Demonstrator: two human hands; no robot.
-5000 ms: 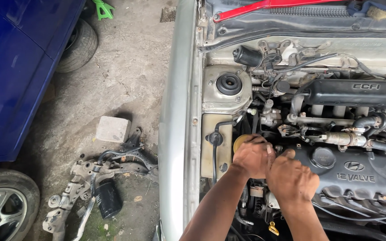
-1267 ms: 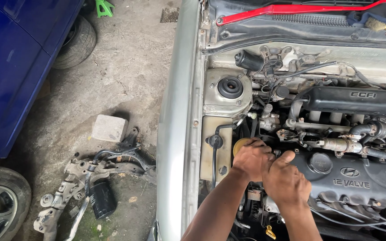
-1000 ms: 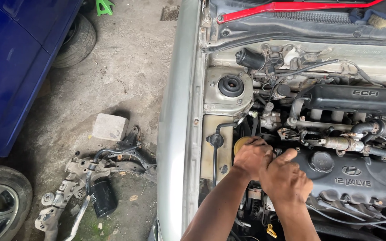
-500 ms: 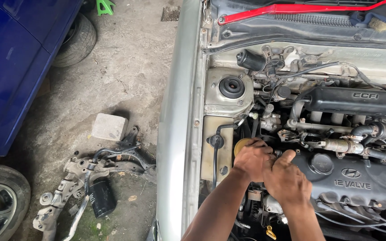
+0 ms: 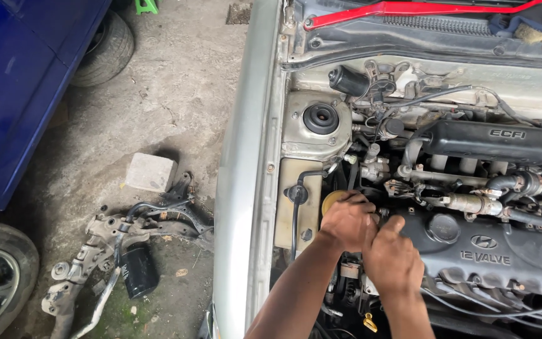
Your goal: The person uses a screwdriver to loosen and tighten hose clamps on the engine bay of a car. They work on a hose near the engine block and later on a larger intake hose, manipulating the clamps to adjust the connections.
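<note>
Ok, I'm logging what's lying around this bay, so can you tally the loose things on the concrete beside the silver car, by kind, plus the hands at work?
Pale square concrete block: 1
Black cylindrical oil filter: 1
Grey metal suspension parts, tangled: 1 heap
Bare hands over the engine, left hand by a yellow round cap and right hand: 2
Total: 5

An open-air car repair yard: a silver car's engine bay (image 5: 472,188) stands open, a blue car (image 5: 26,94) is parked alongside, and removed suspension parts (image 5: 114,245) and an oil filter (image 5: 138,271) lie on stained concrete ground (image 5: 177,94).
</note>
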